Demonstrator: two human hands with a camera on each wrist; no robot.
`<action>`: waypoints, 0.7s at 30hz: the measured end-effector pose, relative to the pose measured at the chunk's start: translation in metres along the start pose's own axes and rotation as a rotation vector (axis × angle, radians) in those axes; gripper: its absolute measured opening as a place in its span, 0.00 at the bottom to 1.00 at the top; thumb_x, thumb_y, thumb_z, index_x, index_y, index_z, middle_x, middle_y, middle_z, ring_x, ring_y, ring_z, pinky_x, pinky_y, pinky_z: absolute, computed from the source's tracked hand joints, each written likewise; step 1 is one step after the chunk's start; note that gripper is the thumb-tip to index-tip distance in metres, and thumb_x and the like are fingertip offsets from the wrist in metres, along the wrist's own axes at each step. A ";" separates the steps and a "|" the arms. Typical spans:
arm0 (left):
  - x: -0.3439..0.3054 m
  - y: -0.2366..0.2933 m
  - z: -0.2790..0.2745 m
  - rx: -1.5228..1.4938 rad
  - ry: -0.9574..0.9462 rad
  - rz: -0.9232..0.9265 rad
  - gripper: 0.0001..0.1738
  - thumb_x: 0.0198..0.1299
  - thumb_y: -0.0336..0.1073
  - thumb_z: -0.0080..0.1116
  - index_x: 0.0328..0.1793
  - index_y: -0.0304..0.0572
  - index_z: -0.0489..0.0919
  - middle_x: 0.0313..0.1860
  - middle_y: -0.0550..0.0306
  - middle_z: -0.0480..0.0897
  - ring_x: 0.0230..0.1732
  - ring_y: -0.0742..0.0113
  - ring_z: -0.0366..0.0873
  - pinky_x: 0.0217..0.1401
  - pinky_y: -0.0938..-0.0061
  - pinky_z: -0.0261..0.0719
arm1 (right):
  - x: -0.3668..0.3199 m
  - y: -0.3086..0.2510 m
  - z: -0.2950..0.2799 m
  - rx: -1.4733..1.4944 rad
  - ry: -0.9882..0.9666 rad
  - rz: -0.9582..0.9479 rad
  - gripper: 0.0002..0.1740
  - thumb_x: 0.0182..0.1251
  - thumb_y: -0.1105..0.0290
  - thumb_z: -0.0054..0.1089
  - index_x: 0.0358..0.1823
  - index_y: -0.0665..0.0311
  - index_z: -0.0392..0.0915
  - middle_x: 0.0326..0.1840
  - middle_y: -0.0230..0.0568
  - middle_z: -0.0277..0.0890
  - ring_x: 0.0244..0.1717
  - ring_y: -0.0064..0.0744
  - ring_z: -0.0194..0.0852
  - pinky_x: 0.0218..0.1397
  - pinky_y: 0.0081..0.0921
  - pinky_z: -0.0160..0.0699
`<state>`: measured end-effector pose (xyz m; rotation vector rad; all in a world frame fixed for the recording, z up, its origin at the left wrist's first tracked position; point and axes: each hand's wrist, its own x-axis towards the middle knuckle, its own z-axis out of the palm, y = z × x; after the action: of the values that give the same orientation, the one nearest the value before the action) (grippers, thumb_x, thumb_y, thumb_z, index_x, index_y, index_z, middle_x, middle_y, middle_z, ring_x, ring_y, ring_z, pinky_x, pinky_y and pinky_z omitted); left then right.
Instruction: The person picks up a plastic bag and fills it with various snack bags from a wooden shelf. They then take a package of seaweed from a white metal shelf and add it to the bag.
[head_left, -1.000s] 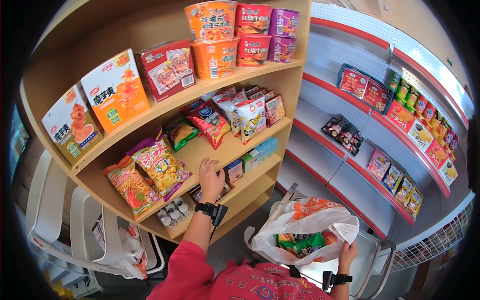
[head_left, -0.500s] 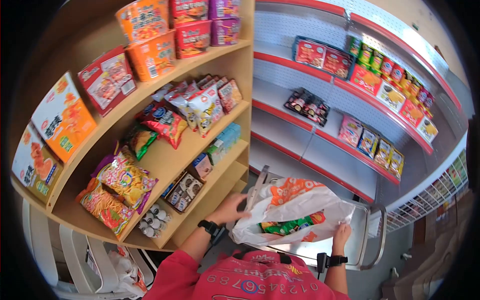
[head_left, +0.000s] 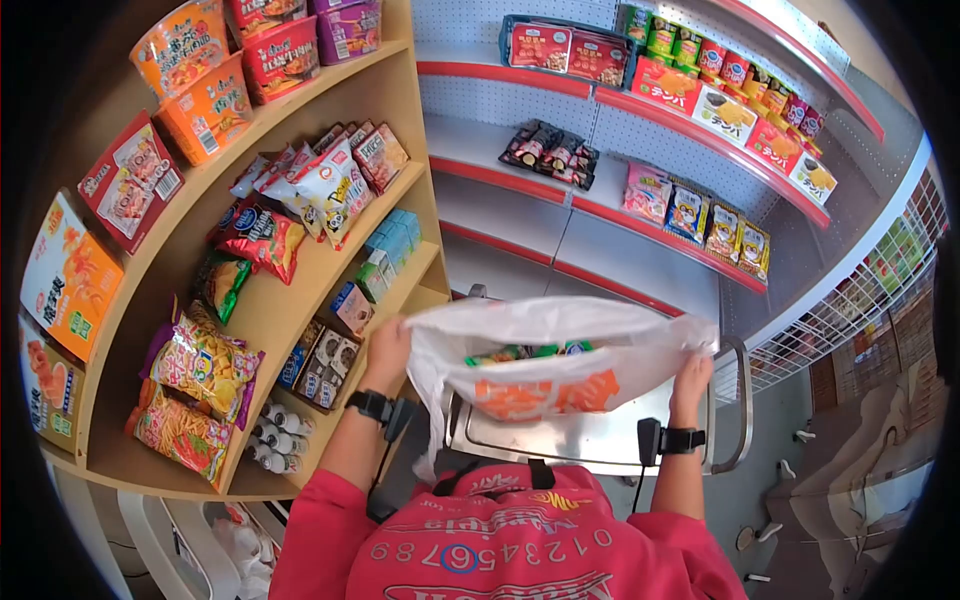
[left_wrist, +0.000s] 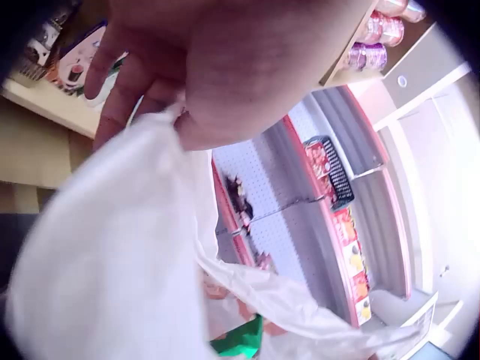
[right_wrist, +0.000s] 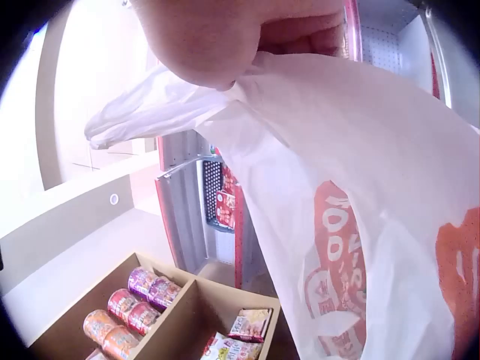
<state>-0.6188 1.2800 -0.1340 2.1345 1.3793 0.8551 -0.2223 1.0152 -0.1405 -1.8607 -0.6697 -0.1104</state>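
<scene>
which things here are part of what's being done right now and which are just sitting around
Part of the job:
white plastic bag, held by the left hand and right hand
green packet inside it

Apparently just sitting around:
stacked orange noodle tubs
red snack bag
dark packets
white wire rack

The left forearm (head_left: 347, 440) is extended toward the far side, slanted slightly right, and the right forearm (head_left: 678, 488) is extended almost straight ahead. The left hand (head_left: 388, 352) and right hand (head_left: 692, 378) are held well apart. On the left, the fingers (left_wrist: 126, 94) are bent in a grip, slightly spread; on the right, the thumb (right_wrist: 204, 56) is pressed toward curled fingers.
</scene>
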 end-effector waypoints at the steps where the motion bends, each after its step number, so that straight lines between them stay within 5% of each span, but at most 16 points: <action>1: 0.009 0.010 -0.005 -0.075 0.124 0.087 0.11 0.55 0.38 0.51 0.35 0.36 0.76 0.28 0.40 0.77 0.32 0.44 0.76 0.34 0.62 0.72 | 0.004 -0.035 -0.006 0.187 0.053 0.045 0.17 0.65 0.67 0.37 0.33 0.73 0.73 0.26 0.32 0.71 0.29 0.23 0.64 0.30 0.26 0.63; 5: 0.013 0.067 -0.018 -0.237 0.193 0.066 0.12 0.55 0.39 0.52 0.31 0.34 0.74 0.24 0.40 0.76 0.28 0.45 0.76 0.30 0.62 0.71 | 0.014 -0.044 -0.022 0.388 0.101 0.048 0.17 0.66 0.66 0.38 0.36 0.72 0.74 0.30 0.31 0.73 0.31 0.22 0.66 0.35 0.21 0.64; 7: 0.001 0.072 -0.012 -0.096 -0.037 0.028 0.14 0.55 0.40 0.53 0.26 0.35 0.72 0.22 0.40 0.75 0.26 0.44 0.74 0.28 0.62 0.70 | 0.011 -0.041 -0.027 0.419 0.050 0.063 0.17 0.66 0.66 0.40 0.37 0.72 0.75 0.31 0.32 0.74 0.33 0.21 0.66 0.35 0.20 0.64; 13: -0.049 0.055 0.016 0.061 -0.211 -0.007 0.20 0.57 0.47 0.50 0.25 0.36 0.74 0.23 0.39 0.75 0.28 0.41 0.74 0.30 0.56 0.69 | -0.009 0.010 -0.027 0.075 -0.101 0.093 0.13 0.63 0.69 0.46 0.37 0.72 0.75 0.25 0.30 0.70 0.29 0.19 0.62 0.31 0.22 0.62; 16: -0.056 0.035 0.022 0.004 -0.195 -0.073 0.22 0.58 0.48 0.48 0.24 0.35 0.74 0.23 0.39 0.75 0.29 0.41 0.74 0.31 0.56 0.69 | -0.010 0.032 -0.031 0.161 -0.144 0.259 0.15 0.65 0.66 0.46 0.34 0.72 0.76 0.25 0.28 0.70 0.28 0.16 0.60 0.29 0.20 0.60; 17: -0.058 0.033 0.021 -0.050 -0.189 -0.102 0.22 0.58 0.48 0.48 0.24 0.35 0.75 0.23 0.39 0.75 0.29 0.41 0.74 0.32 0.57 0.69 | -0.010 0.035 -0.027 0.202 -0.104 0.191 0.14 0.67 0.63 0.45 0.31 0.65 0.74 0.19 0.22 0.62 0.20 0.12 0.54 0.20 0.18 0.49; 19: -0.059 0.030 0.017 -0.059 -0.153 -0.161 0.22 0.59 0.47 0.48 0.23 0.34 0.74 0.23 0.39 0.75 0.28 0.43 0.74 0.32 0.58 0.69 | -0.008 0.036 -0.027 0.321 -0.122 0.273 0.13 0.65 0.68 0.45 0.39 0.71 0.75 0.26 0.27 0.70 0.26 0.15 0.61 0.27 0.17 0.58; 21: -0.060 0.021 0.019 -0.132 -0.144 -0.187 0.22 0.58 0.46 0.49 0.23 0.33 0.74 0.22 0.39 0.75 0.28 0.44 0.74 0.31 0.59 0.69 | -0.004 0.040 -0.023 0.338 -0.152 0.256 0.13 0.64 0.69 0.44 0.39 0.70 0.74 0.25 0.26 0.70 0.25 0.15 0.60 0.25 0.16 0.57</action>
<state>-0.6102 1.2156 -0.1490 1.8949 1.3829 0.6860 -0.2004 0.9832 -0.1668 -1.6193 -0.5115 0.2970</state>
